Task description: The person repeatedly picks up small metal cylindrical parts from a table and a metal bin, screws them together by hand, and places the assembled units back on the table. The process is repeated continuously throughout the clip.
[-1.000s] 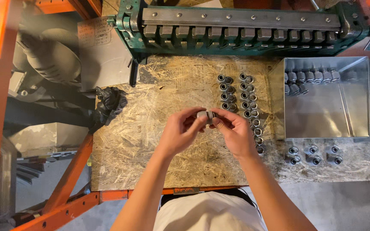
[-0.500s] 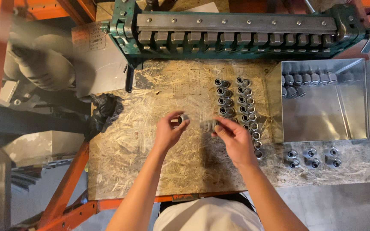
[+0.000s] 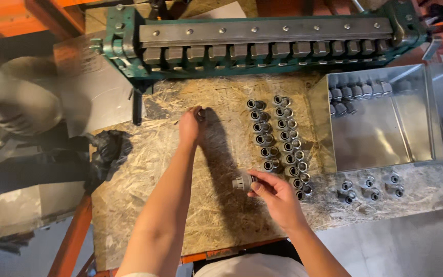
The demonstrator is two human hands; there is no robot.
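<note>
Hands: right hand (image 3: pixel 275 195) pinches a metal fitting (image 3: pixel 243 181); left hand (image 3: pixel 189 124) grips something small, mostly hidden.

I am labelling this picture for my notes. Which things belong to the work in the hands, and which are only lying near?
In the work:
left hand, pinching a small ring
right hand, holding a grey fitting
two rows of fittings on the board

Only lying near:
green machine
metal tray
black rag
</note>
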